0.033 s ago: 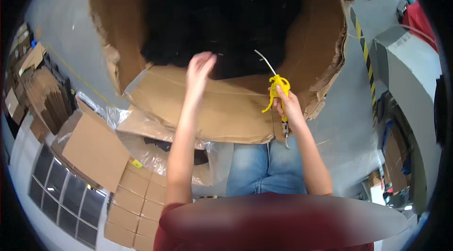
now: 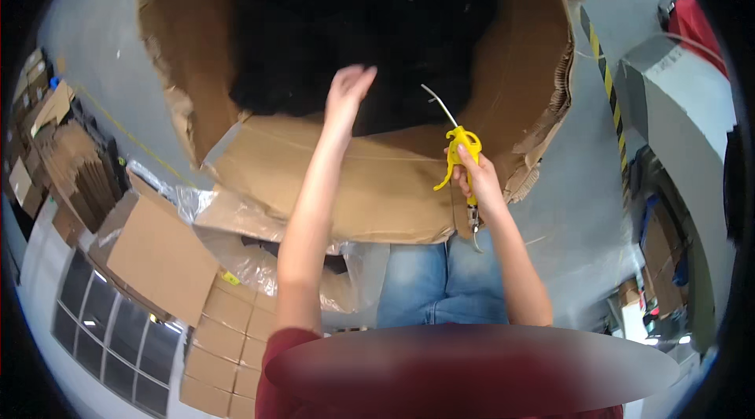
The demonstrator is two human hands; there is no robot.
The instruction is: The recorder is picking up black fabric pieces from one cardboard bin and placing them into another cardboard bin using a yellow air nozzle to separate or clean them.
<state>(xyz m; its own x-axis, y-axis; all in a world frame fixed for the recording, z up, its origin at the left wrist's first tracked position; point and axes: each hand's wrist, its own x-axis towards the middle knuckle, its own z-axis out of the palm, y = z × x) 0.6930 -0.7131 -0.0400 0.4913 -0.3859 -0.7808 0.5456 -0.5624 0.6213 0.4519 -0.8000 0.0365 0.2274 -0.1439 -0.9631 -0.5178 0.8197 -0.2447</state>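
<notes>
My right hand grips a yellow air blow gun over the near right side of a big cardboard box. The gun's thin, bent metal nozzle points forward and left, and a fitting with a thin hose hangs below its handle. Stretched out over the box is my left hand, its fingers loosely bent and a little apart, with nothing visible in them. It is above the near edge of a dark heap of black material, whose kind I cannot make out. Small pale specks lie on that heap.
The box's torn cardboard wall surrounds the heap, with its front flap folded toward me. Clear plastic film and stacked cartons stand at the left. Black-and-yellow floor tape runs along the right.
My left hand has moved slightly forward and to the right over the black heap. The view has shifted a little; my right hand still holds the blow gun.
</notes>
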